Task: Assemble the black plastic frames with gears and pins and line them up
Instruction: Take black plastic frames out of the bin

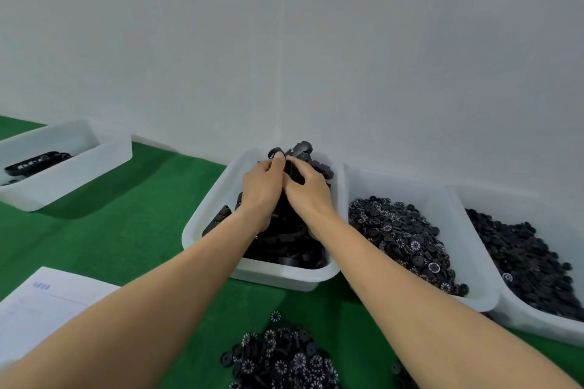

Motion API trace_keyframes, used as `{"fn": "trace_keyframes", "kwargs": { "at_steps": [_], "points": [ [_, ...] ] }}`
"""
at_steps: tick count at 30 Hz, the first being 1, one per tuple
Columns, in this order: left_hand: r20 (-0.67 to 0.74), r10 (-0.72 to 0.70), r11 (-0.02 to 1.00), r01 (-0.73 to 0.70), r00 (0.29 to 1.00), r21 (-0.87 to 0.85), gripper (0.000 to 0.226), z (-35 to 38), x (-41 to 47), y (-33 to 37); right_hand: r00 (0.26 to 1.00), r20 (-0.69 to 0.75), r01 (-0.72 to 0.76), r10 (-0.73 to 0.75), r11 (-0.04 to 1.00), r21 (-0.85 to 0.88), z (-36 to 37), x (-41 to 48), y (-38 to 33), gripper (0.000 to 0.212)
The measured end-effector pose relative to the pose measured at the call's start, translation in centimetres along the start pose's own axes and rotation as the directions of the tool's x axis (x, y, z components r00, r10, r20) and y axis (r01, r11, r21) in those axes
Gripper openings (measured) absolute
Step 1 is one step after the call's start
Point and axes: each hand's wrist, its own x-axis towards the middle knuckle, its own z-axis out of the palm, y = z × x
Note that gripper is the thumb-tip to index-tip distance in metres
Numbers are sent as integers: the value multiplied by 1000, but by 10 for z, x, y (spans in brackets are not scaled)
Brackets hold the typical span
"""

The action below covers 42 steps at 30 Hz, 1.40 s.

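At frame centre, your left hand (264,188) and right hand (308,191) clutch black frames (284,249) in their bin (208,208), probably gathering assembly stock.

Green felt work surface (126,230) backed by a plain white wall (284,41), with a printed white paper sheet (47,303) at near left.

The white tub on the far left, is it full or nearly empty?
Nearly empty: the tub holds only a few black frames on its floor.
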Motion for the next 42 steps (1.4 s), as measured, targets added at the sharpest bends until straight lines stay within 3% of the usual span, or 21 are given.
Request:
{"fn": "trace_keyframes", "kwargs": {
  "at_steps": [5,13,21,29,33,37,42],
  "points": [
    [-143,58,975,-87,988,-204,31,7,-12,18,988,-117,115,-99,984,134,0,-6,-19,19],
    [-186,210,916,-260,960,-304,23,-8,-33,79,964,-224,223,-147,903,368,-9,-20,-75,32],
    [-150,214,890,-256,965,-377,23,-74,-142,72,969,-139,244,-203,859,450,15,-139,-93,28],
    [-266,-37,926,-68,963,-372,21,-142,-244,-25,989,99,57,-114,891,451,83,-264,-38,30],
    [-333,-57,956,-45,941,-291,27,-160,-245,-50,995,64,53,-78,944,326,102,-272,-25,34],
    [-355,90,994,-105,930,-23,23,-176,-234,-61,992,44,107,-118,974,200,109,-269,-20,40],
    [-373,259,935,-134,891,328,18,-187,-226,-68,964,209,174,-166,985,-21,104,-263,-15,55]
  ]
}}
